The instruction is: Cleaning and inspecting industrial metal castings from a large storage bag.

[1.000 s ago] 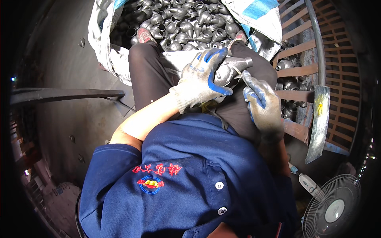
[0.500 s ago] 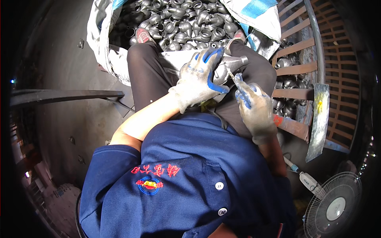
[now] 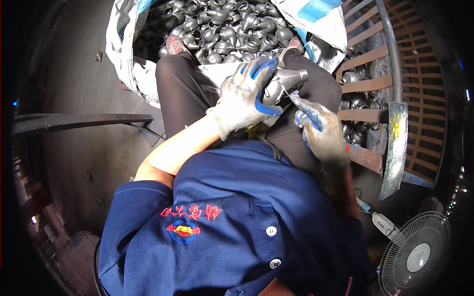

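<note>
Gripping a grey metal fitting (image 3: 285, 81) over the lap at upper centre, left hand (image 3: 244, 96) is wrapped around it, right hand (image 3: 318, 130) pinching thin wire (image 3: 285, 93) beside it, sack of fittings (image 3: 232, 27) above.

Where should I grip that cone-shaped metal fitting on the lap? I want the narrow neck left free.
Judging by its pose, wrap the wide bell end of the metal fitting from the left, as the left hand does; the narrow neck points right toward the right hand.
</note>
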Motion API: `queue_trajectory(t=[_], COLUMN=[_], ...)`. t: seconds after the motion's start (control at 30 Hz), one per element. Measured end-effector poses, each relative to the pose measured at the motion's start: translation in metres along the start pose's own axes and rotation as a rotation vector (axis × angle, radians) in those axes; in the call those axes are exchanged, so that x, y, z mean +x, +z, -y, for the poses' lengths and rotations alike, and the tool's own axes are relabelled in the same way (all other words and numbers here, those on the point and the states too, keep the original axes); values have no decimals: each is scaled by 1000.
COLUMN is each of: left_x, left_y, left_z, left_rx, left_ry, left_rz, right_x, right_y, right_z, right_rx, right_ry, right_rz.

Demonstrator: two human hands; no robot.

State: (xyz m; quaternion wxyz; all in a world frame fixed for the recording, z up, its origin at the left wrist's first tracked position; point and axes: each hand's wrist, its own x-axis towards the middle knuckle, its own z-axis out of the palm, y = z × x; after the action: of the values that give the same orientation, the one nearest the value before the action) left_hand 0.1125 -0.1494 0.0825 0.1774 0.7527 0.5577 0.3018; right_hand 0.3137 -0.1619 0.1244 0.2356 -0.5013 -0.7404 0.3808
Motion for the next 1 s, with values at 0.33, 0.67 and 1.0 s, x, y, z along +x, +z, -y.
queue_trajectory(t=[0.33, 0.67, 1.0], left_x=[1, 1, 3], left_y=[1, 0, -1], left_z=[-3, -2, 1], left_rx=[-19, 15, -194], left_ry=[-1, -17, -148], left_rz=[-2, 17, 103], right_x=[-1, 2, -6], right_y=[3, -3, 3], right_z=[0, -3, -4], right_rx=[-232, -45, -31], right_ry=[-166, 4, -76], right_rz=[-128, -11, -41])
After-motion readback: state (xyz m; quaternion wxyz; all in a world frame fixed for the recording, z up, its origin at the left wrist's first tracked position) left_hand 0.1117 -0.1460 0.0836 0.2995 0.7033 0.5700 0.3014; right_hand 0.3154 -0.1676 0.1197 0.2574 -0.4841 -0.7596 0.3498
